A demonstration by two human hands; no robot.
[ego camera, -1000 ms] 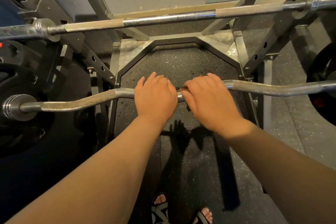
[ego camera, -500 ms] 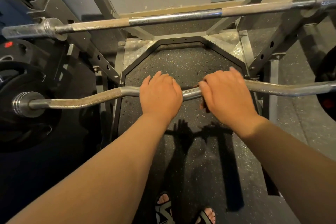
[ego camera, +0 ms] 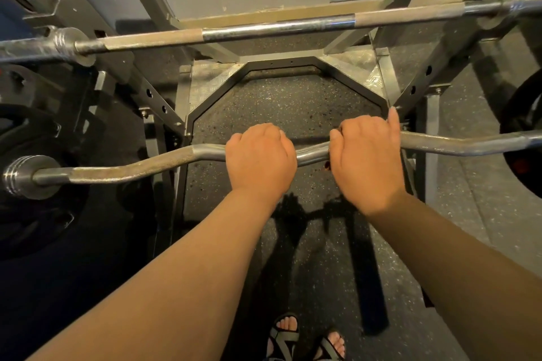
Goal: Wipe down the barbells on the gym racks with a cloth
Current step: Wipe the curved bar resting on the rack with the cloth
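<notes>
A bent silver curl bar (ego camera: 132, 168) lies across the rack in front of me. My left hand (ego camera: 261, 161) grips it near its middle, fingers curled over the top. My right hand (ego camera: 366, 161) is wrapped round the bar just to the right, its little finger sticking up. A small dark edge of cloth (ego camera: 326, 166) peeks out under that hand's thumb side; the rest of the cloth is hidden. A long straight barbell (ego camera: 264, 28) rests higher and farther back on the rack.
Black weight plates sit on the curl bar's left end (ego camera: 32, 208) and right end (ego camera: 522, 141). Angled rack uprights (ego camera: 155, 102) flank a speckled rubber floor pad (ego camera: 281, 108). My sandalled feet (ego camera: 305, 337) stand below the bar.
My right hand has slid to the right along the curl bar, widening the gap between the hands. My left hand has kept its grip in place.
</notes>
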